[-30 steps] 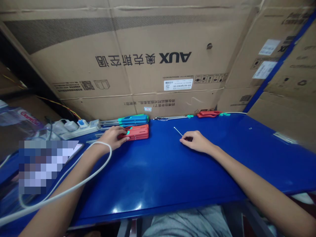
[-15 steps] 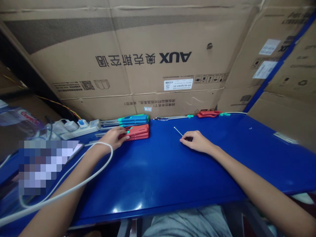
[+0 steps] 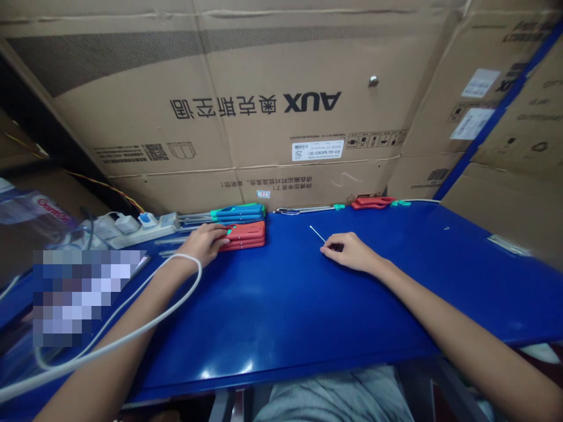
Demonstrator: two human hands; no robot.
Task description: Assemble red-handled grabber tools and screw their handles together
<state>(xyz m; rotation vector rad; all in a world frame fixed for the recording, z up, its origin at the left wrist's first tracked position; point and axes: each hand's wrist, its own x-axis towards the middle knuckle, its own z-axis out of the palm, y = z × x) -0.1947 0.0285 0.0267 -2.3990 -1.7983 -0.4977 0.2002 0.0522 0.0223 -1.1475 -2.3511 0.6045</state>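
My left hand (image 3: 203, 246) is at the left end of a stack of red-handled stick lighters (image 3: 246, 235), its fingers bent over the top handle and the thumb at the near side. Thin metal tubes of these lighters stick out left, behind the hand. Behind the stack lie several blue-handled lighters (image 3: 241, 212) with green parts. My right hand (image 3: 349, 251) rests on the blue table (image 3: 281, 310), closed around a thin rod (image 3: 317, 234). Its bright shaft points up and left; a dark part shows inside the curled fingers, mostly hidden.
More red handles (image 3: 372, 203) and thin metal rods (image 3: 308, 209) with a green end lie along the cardboard wall (image 3: 246, 135). At left are a power strip (image 3: 141, 232), a plastic bottle (image 3: 35, 208) and a blurred screen (image 3: 88, 299). A white cable (image 3: 199, 281) loops over my left forearm.
My left hand has shifted slightly left, and the red lighters beside it are lined up more evenly in the stack. My right hand and its rod have not moved.
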